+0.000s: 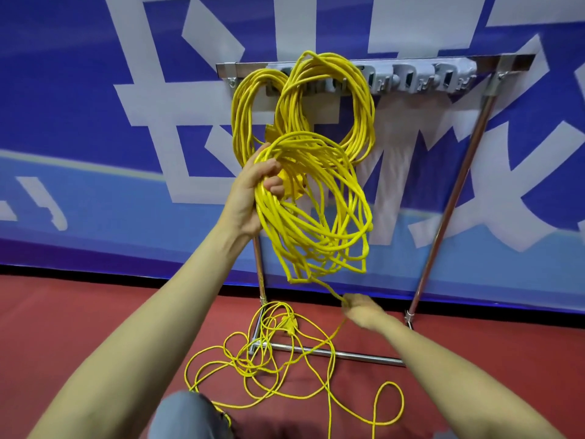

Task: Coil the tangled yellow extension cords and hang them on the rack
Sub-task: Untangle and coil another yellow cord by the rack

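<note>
Clutches third, half-wound yellow cord coil (316, 217) in left hand (250, 194), pinches trailing cord (331, 290) in right hand (364, 312), with two hung coils (359, 118) on chrome rack (468, 166), floor tangle (262, 362) left.

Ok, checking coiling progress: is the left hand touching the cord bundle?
Touching. Head view shows the left hand gripping the cord bundle, fingers curled round its strands.

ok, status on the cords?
Left hand grips part-wound coil; right hand holds its trailing strand. Two coils hung on rack. Tangled cord on floor, across rack's base bar.
</note>
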### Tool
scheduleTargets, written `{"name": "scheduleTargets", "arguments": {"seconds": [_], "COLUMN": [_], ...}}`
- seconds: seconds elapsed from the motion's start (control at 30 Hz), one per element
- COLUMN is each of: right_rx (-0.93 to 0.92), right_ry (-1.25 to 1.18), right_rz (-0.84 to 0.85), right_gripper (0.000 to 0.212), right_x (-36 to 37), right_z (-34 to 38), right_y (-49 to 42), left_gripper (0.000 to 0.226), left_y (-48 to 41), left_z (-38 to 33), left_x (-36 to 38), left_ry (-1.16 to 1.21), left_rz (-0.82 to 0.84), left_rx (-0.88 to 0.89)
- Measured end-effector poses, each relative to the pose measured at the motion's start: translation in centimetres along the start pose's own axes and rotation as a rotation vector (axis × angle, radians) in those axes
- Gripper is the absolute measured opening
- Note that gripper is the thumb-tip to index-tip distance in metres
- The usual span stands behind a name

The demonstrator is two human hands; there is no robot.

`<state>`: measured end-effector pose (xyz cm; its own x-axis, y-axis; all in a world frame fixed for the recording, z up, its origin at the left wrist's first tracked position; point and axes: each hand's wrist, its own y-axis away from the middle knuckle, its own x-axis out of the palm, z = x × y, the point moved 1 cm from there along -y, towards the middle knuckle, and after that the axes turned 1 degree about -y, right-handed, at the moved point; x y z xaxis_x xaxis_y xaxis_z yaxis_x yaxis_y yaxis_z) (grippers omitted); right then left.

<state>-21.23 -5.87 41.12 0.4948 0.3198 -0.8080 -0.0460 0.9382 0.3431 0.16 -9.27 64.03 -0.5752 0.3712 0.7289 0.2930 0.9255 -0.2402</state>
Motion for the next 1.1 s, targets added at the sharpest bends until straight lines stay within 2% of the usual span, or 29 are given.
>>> {"name": "scheduleTargets", "arguments": {"seconds": [0.07, 0.17, 0.23, 0.33, 0.4, 0.43, 0.5, 0.57, 0.63, 0.67, 0.7, 0.77, 0.87, 0.93, 0.97, 1.1], "right_rx": [0.039, 0.08, 0.101, 0.103, 0.126, 0.159, 0.238, 0.309, 0.366, 0.387, 0.389, 0.364, 0.298, 0.251, 0.25, 0.289], "right_ry": [-0.037, -0.113, -0.172, -0.302, -0.393, -0.402, -0.36, -0.384, -0.449, -0.497, -0.595, -0.962, -1.497, -1.584, -1.583, -1.508], "right_rz": [-0.028, -0.078, -0.167, -0.344, -0.378, -0.366, -0.29, -0.209, -0.105, -0.031, 0.057, 0.214, 0.197, 0.142, 0.139, 0.153], "right_gripper": [0.024, 0.024, 0.027, 0.03, 0.034, 0.042, 0.063, 0.054, 0.035, 0.033, 0.034, 0.03, 0.016, 0.012, 0.015, 0.058], "right_x": [-1.0, -2.6, -3.7, -5.6, -7.0, -7.6, -8.6, -9.6, -10.7, -11.3, -11.7, -12.6, -13.6, -13.9, -14.0, -14.2], "right_z": [-1.6, -2.8, -3.1, -3.3, -2.8, -2.6, -2.7, -2.5, -2.2, -1.7, -1.1, 0.4, 3.6, 5.8, 6.9, 9.0], "right_y": [-0.5, -0.8, -1.0, -1.4, -1.3, -1.1, -1.0, -0.5, 0.1, 0.4, 0.7, 1.1, 2.3, 3.1, 3.6, 4.5], "left_gripper": [0.014, 0.045, 0.057, 0.063, 0.07, 0.071, 0.057, 0.046, 0.047, 0.045, 0.042, 0.039, 0.038, 0.036, 0.035, 0.035], "left_y": [0.2, 0.4, 0.8, 1.9, 2.6, 2.7, 2.8, 2.7, 2.8, 2.9, 3.1, 3.3, 3.6, 3.7, 3.8, 3.8], "left_z": [-0.2, -0.3, -0.5, -0.6, -0.6, -0.6, -0.3, 0.2, 0.8, 1.1, 1.5, 2.3, 3.4, 4.3, 4.7, 5.8], "left_x": [-0.7, -2.4, -3.2, -4.1, -4.2, -4.2, -4.0, -3.8, -4.0, -4.2, -4.4, -4.6, -5.0, -5.2, -5.3, -5.8], "left_ry": [0.043, 0.046, -0.028, -0.132, -0.222, -0.287, -0.445, -0.589, -0.72, -0.78, -0.829, -0.884, -0.914, -0.949, -0.965, -1.0], "left_rz": [0.034, 0.148, 0.197, 0.194, 0.209, 0.2, 0.148, 0.099, 0.074, 0.061, 0.046, 0.012, -0.006, -0.007, -0.013, -0.091], "left_rx": [-0.055, -0.14, -0.167, -0.19, -0.202, -0.201, -0.167, -0.12, -0.085, -0.068, -0.049, -0.015, 0.03, 0.053, 0.066, 0.148]}}
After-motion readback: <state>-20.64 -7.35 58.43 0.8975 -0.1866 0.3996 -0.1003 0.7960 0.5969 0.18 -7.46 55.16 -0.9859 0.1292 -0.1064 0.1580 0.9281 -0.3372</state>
